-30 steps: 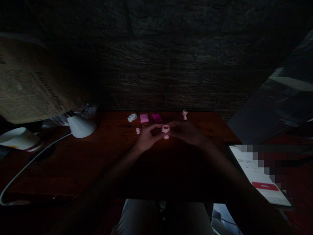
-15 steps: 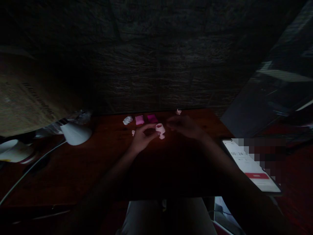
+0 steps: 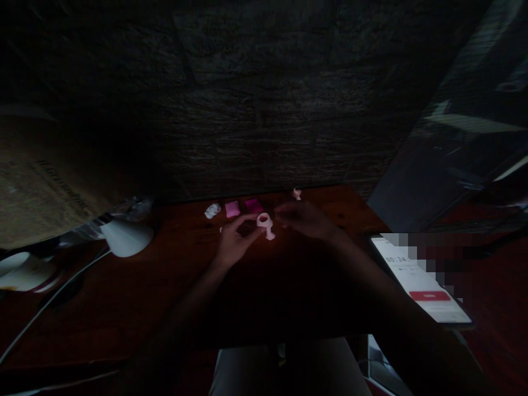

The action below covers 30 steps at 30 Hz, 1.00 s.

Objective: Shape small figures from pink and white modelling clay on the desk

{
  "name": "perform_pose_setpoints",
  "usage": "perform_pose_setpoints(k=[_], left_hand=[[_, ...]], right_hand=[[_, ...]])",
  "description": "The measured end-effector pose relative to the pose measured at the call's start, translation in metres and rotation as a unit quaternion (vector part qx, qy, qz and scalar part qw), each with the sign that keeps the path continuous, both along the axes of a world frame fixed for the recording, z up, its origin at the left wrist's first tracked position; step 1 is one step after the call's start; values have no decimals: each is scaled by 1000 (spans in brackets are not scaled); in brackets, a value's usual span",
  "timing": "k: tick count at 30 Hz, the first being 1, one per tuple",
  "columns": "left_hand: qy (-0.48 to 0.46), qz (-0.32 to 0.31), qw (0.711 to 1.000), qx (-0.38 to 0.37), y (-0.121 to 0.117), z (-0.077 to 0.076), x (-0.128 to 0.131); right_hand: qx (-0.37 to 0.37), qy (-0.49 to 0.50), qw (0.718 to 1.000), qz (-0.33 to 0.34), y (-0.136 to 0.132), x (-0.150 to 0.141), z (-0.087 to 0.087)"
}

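My left hand [image 3: 236,240] pinches a small pale pink clay cup [image 3: 263,220] between thumb and fingertips. The cup's round hollow mouth is tilted towards me. A pale pink lump [image 3: 270,235] shows just below the cup, and I cannot tell whether it is joined on. My right hand [image 3: 304,218] hovers close on the right, fingers drawn together in shadow; anything in them is hidden. Behind the hands lie a white crumpled lump [image 3: 213,210], a pink square clay piece [image 3: 232,209] and a magenta square piece [image 3: 253,205]. Another small pale pink piece [image 3: 297,193] sits farther right.
At the right of the wooden table [image 3: 181,297] lies a lit phone [image 3: 424,286]. On the left are a white cone-shaped object [image 3: 127,239], a white cup [image 3: 25,272], a pale cable [image 3: 61,291] and a large brown paper bag [image 3: 53,176]. A dark brick wall [image 3: 264,110] rises behind.
The pale pink cup has been tipped, so its opening faces me more. My right hand stays close beside it. The whole view has shifted slightly.
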<state>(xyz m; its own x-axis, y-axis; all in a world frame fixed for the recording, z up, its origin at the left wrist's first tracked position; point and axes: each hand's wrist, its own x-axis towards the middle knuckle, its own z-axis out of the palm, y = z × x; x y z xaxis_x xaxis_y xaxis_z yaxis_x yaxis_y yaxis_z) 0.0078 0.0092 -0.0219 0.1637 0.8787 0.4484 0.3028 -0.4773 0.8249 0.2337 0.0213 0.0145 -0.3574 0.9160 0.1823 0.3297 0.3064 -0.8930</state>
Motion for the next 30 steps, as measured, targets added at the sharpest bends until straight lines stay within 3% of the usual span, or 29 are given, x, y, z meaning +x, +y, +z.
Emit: perform_pose_setpoints(k=[7, 13, 20, 23, 25, 30], left_hand=[[35, 55, 991, 115, -11, 11, -2], [51, 41, 988, 139, -17, 18, -2], [44, -76, 996, 20, -15, 37, -43], [-3, 32, 999, 21, -6, 39, -67], [15, 79, 997, 14, 1, 34, -79], [161, 14, 985, -60, 10, 14, -92]], right_hand=[[24, 92, 994, 61, -5, -4, 5], [-13, 93, 985, 144, -18, -15, 9], [-9, 70, 989, 133, -23, -28, 5], [-6, 28, 990, 137, -28, -35, 1], [-17, 1, 988, 155, -31, -42, -5], [-8, -38, 984, 172, -37, -58, -27]])
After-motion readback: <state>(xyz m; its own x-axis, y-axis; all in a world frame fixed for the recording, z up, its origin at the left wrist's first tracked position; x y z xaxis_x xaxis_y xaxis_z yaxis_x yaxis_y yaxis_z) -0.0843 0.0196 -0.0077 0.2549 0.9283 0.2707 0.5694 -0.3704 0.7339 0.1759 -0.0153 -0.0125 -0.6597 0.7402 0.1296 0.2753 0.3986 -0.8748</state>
